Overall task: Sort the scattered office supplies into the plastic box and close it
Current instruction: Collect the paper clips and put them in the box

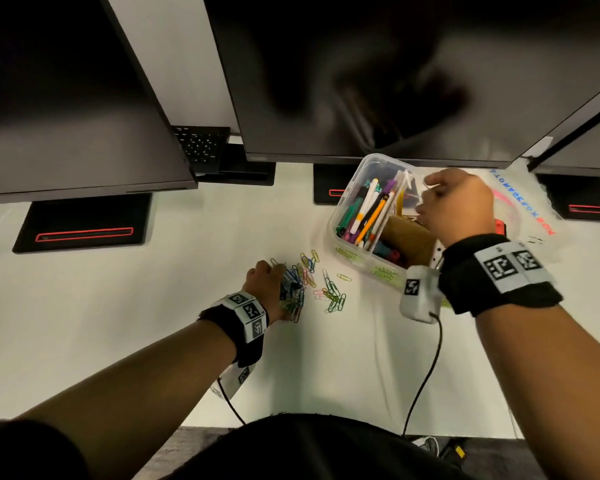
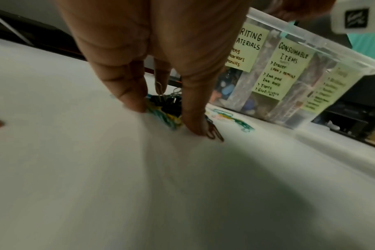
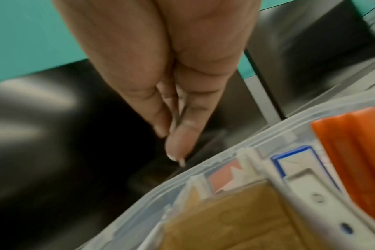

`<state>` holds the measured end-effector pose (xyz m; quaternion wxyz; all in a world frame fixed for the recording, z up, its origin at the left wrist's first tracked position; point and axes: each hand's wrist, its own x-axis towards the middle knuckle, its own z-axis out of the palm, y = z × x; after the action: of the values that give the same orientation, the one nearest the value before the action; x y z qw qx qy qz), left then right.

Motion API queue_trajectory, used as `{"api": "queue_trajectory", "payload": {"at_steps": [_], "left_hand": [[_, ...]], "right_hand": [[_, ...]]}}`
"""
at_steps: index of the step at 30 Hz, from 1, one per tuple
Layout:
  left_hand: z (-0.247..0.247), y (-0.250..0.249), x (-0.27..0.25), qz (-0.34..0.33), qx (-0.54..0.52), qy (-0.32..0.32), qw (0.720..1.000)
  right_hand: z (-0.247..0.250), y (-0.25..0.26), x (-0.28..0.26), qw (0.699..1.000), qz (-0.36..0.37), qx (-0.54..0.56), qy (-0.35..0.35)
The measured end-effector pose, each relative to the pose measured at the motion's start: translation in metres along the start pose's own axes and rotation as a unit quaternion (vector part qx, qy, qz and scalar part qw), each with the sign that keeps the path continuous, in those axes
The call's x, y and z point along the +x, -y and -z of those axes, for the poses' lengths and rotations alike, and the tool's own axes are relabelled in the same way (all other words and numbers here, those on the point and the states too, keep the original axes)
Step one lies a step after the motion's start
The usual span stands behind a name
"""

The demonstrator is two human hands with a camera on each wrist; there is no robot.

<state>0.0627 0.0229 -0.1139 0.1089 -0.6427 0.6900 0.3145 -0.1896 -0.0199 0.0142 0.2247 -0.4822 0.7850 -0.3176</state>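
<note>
Coloured paper clips [image 1: 329,289] lie scattered on the white desk [image 1: 118,323], mixed with black binder clips. My left hand [image 1: 281,271] is down on the heap; in the left wrist view its thumb and fingers [image 2: 195,125] close round a bunch of clips [image 2: 163,110]. The clear plastic box [image 1: 342,206] stands open to the right, holding pens [image 1: 368,209] and a brown roll [image 1: 406,237]. My right hand [image 1: 426,199] hovers over its right side. In the right wrist view its fingertips [image 3: 176,143] pinch a thin metal clip above the box rim [image 3: 203,169].
The box's lid [image 1: 523,202] lies on the desk right of the box. Black monitors [image 1: 361,81] overhang the back of the desk, their stands [image 1: 84,223] and a keyboard [image 1: 201,143] below. Yellow labels [image 2: 287,71] cover the box's near wall. A cable [image 1: 426,368] trails from my right wrist.
</note>
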Motion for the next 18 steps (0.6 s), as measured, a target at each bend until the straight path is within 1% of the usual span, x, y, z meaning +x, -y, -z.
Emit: {"api": "queue_trajectory", "payload": {"at_steps": [2,4,6,8,10,12,13,14,15,18], "left_hand": [[0.000,-0.003,0.001,-0.012,-0.053,-0.003,0.998],[0.004,-0.004,0.003,-0.022,-0.089,-0.007,0.996],[0.011,-0.001,0.004,-0.025,-0.099,-0.026,0.994],[0.018,0.002,0.005,-0.029,-0.087,-0.041,0.995],[0.022,0.007,0.006,-0.029,-0.056,-0.042,0.997],[0.022,0.011,0.006,-0.015,-0.019,-0.025,0.999],[0.021,0.013,0.006,-0.008,0.003,-0.008,1.000],[0.020,0.015,0.006,-0.003,0.026,0.011,1.000],[0.019,0.016,0.005,0.001,0.049,0.031,0.998],[0.014,0.018,0.007,0.009,0.089,0.071,0.993]], "right_hand": [[0.005,-0.007,0.006,0.997,-0.052,-0.017,0.057],[0.001,-0.004,-0.001,0.992,-0.052,0.003,0.113],[-0.007,0.011,-0.022,0.987,0.001,0.009,0.160],[-0.023,0.025,-0.043,0.975,0.090,-0.027,0.201],[-0.043,0.036,-0.063,0.943,0.159,-0.076,0.283],[-0.070,0.034,-0.078,0.898,0.211,-0.157,0.352],[-0.084,0.029,-0.084,0.877,0.225,-0.199,0.375],[-0.098,0.020,-0.087,0.860,0.224,-0.236,0.392],[-0.110,0.009,-0.088,0.851,0.210,-0.263,0.403],[-0.138,-0.025,-0.082,0.844,0.158,-0.313,0.405]]}}
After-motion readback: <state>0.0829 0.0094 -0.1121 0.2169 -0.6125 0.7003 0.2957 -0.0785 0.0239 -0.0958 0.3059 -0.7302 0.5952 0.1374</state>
